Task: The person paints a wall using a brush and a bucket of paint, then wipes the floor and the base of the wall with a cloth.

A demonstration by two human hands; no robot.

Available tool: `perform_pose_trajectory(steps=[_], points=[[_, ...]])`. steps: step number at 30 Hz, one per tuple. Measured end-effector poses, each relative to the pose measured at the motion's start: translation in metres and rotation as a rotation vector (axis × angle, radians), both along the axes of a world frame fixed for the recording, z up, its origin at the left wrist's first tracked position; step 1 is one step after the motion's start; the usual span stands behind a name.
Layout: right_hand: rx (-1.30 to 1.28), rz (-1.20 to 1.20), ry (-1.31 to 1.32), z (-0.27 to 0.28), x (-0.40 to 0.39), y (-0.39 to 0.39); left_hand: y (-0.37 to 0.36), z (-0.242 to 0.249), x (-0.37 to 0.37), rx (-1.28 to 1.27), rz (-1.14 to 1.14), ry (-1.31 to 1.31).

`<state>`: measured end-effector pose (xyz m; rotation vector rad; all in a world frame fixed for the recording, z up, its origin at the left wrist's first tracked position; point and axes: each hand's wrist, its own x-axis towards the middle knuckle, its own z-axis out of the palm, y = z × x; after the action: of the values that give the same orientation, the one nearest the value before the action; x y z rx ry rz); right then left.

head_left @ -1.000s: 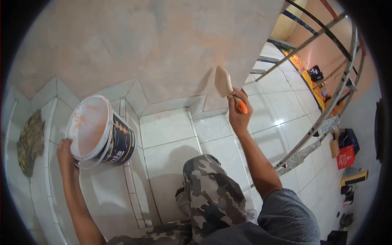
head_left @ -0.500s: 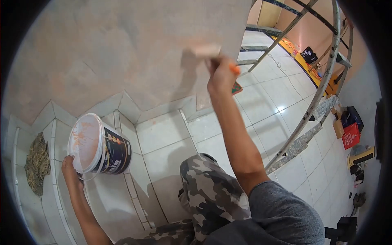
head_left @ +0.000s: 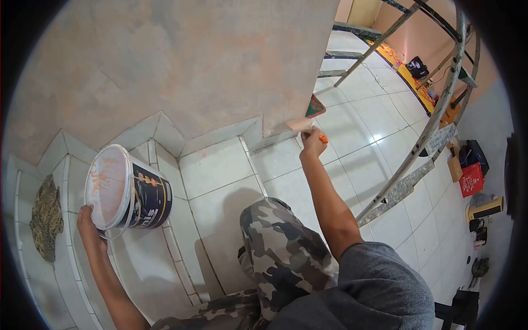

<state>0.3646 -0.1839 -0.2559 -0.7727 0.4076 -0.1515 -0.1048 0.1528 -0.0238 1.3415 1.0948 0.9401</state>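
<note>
My left hand (head_left: 88,220) grips the rim of a tilted paint bucket (head_left: 147,195) at the left, its open mouth smeared with pinkish paint. My right hand (head_left: 313,144) is closed round a brush with an orange handle end (head_left: 323,138). The brush's pale, wide head (head_left: 300,125) lies at the lower edge of the wall (head_left: 181,60), just above the tile skirting near the wall's right corner. The wall is mottled pink and grey.
White-tiled steps (head_left: 220,168) lie under the wall, with a mottled rag (head_left: 47,220) at the far left. A paint-spattered ladder (head_left: 429,132) stands at the right. Beyond it are a red bag (head_left: 472,180) and boxes. A green-and-red object (head_left: 315,106) sits by the wall corner.
My right hand has moved down and slightly right with the brush, from the wall's face to its lower edge. The bucket and my left hand appear slightly further left.
</note>
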Motion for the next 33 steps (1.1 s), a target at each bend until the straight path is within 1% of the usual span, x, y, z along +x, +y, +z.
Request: perform_pose_trajectory(steps=[2,3,5,7,9,12,15,16,17,18,19,22,24,25,27,28,29,30,31,33], points=[[-0.095,0.017,0.123,-0.033,0.012,0.007,-0.006,0.007,0.004,-0.002,-0.005,0.017],[-0.076,0.061,0.14,-0.046,0.016,0.01,-0.008,0.008,0.005,-0.006,-0.008,0.04],[-0.036,0.015,0.171,-0.057,0.019,0.021,-0.008,0.008,0.004,0.004,-0.005,0.058],[-0.108,0.04,0.205,-0.062,0.021,0.028,-0.007,0.007,0.003,0.006,-0.001,0.067],[-0.109,0.049,0.243,-0.059,0.024,0.034,-0.004,0.006,0.003,0.001,0.003,0.066],[-0.063,0.094,0.201,-0.034,0.037,0.044,-0.005,0.004,0.001,-0.016,0.01,0.072],[0.02,0.163,-0.158,0.056,0.013,0.033,-0.001,0.001,-0.002,-0.012,0.025,0.076],[0.07,0.184,-0.276,0.078,0.008,0.024,-0.001,0.002,-0.002,-0.019,0.033,0.096],[0.083,0.222,-0.469,0.09,0.002,0.011,-0.001,0.001,-0.003,-0.029,0.035,0.106],[0.093,0.176,-0.478,0.098,-0.002,0.004,0.0,0.001,-0.003,-0.035,0.029,0.097],[0.076,0.194,-0.528,0.109,-0.012,-0.007,0.001,0.001,-0.003,-0.038,0.025,0.085],[0.117,0.212,-0.523,0.107,-0.032,-0.022,0.011,-0.004,-0.011,-0.052,0.028,0.048],[0.178,0.289,-0.352,0.082,-0.041,-0.025,0.011,-0.004,-0.013,-0.048,0.024,0.046],[0.188,0.304,-0.352,0.067,-0.049,-0.025,0.01,-0.004,-0.013,-0.05,0.003,0.048],[-0.095,0.438,-0.307,0.044,-0.062,-0.016,0.007,-0.004,-0.008,-0.024,0.066,0.029],[-0.08,0.462,-0.312,0.045,-0.072,-0.009,0.008,-0.005,-0.01,0.003,0.032,0.031],[-0.235,0.562,-0.414,0.05,-0.084,-0.002,0.008,-0.005,-0.013,0.028,0.0,0.037],[-0.39,0.658,-0.519,0.056,-0.092,0.006,0.007,-0.005,-0.013,0.034,0.027,0.04],[-0.379,0.68,-0.528,0.063,-0.096,0.016,0.006,-0.006,-0.011,0.04,0.017,0.031],[-0.937,0.901,-0.863,0.08,-0.098,0.031,0.003,-0.004,-0.008,0.044,0.022,0.012]])
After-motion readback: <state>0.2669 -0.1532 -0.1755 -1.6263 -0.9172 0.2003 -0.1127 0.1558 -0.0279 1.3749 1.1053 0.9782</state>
